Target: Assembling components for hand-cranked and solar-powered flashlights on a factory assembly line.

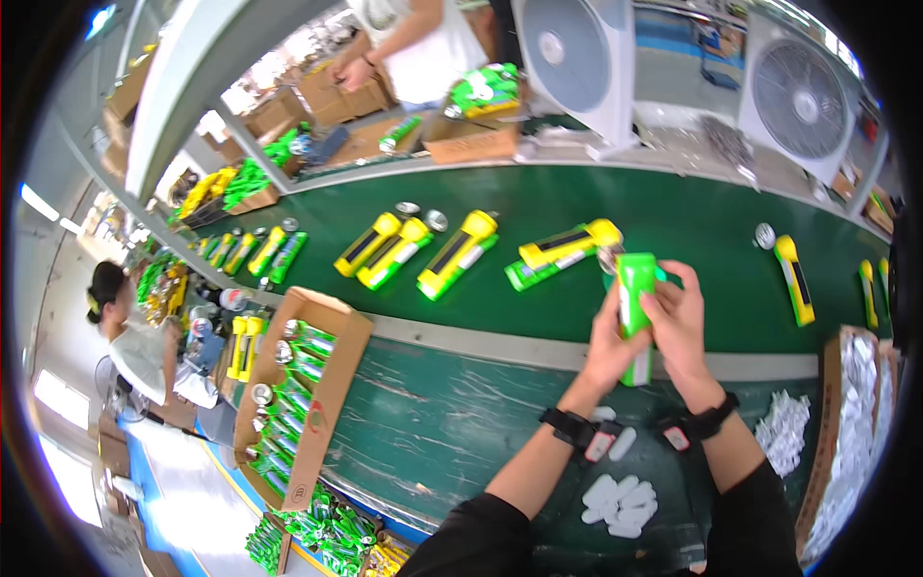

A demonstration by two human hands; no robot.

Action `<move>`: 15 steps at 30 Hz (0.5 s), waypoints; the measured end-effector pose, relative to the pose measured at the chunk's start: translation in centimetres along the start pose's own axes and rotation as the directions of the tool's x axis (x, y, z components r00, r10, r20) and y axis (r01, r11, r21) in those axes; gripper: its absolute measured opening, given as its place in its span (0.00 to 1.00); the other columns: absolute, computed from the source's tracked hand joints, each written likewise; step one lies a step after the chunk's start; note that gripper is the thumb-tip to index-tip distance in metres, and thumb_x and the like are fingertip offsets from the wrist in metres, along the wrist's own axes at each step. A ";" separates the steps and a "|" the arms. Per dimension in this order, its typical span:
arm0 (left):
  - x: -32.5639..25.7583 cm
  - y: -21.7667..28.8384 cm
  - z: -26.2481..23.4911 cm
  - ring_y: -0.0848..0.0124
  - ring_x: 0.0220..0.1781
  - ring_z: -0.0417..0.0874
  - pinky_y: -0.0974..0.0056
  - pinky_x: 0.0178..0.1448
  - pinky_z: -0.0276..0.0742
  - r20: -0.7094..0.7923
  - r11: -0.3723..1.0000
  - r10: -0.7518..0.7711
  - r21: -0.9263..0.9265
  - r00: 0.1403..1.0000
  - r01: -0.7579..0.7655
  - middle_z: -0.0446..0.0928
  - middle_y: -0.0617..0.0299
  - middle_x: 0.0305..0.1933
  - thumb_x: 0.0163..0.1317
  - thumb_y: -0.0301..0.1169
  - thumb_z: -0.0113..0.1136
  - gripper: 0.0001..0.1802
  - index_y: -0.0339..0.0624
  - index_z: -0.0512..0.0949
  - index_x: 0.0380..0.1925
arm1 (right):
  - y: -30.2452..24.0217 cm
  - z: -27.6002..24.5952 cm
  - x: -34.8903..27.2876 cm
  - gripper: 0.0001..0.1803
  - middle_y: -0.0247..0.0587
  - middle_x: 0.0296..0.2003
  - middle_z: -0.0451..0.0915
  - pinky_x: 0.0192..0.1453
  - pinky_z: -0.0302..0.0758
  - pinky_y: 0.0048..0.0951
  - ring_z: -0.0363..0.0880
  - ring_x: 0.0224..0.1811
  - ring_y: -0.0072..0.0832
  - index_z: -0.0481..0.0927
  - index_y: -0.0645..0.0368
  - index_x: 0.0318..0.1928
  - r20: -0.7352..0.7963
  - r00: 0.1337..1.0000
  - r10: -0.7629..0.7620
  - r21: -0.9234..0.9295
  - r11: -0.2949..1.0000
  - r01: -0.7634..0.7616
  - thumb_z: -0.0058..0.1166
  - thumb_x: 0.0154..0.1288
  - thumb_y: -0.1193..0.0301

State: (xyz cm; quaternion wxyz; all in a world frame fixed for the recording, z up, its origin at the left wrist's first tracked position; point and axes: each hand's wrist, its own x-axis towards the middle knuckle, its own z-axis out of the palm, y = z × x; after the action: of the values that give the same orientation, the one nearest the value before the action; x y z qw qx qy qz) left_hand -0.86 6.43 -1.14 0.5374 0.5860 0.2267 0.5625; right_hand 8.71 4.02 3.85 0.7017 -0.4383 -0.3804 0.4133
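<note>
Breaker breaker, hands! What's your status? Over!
Left fingers, right fingers: both on green flashlight. Closest clutter: yellow flashlight just beyond, on green belt. White pieces on bench.

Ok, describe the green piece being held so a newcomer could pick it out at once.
Start at the dark green belt crossing the picture. Right of centre, over its near edge, the left hand and right hand grip a long green piece. Unlike the yellow-and-green lights on the belt, it shows no yellow.
</note>
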 end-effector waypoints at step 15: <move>0.4 2.1 0.4 0.68 0.62 0.70 0.64 0.62 0.70 0.110 0.966 -0.146 -0.198 0.983 0.166 0.68 0.58 0.61 0.46 0.10 0.55 0.46 0.37 0.54 0.69 | 1.2 -3.0 0.4 0.06 0.39 0.40 0.80 0.47 0.74 0.22 0.77 0.41 0.19 0.76 0.67 0.39 0.107 0.987 0.119 0.150 0.980 -0.134 0.57 0.62 0.79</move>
State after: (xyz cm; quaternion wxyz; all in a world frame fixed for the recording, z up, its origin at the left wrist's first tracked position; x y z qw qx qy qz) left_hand -1.16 5.96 0.99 0.6478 0.5336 0.1870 0.5106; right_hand 11.20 3.82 1.82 0.6870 -0.3845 -0.3517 0.5065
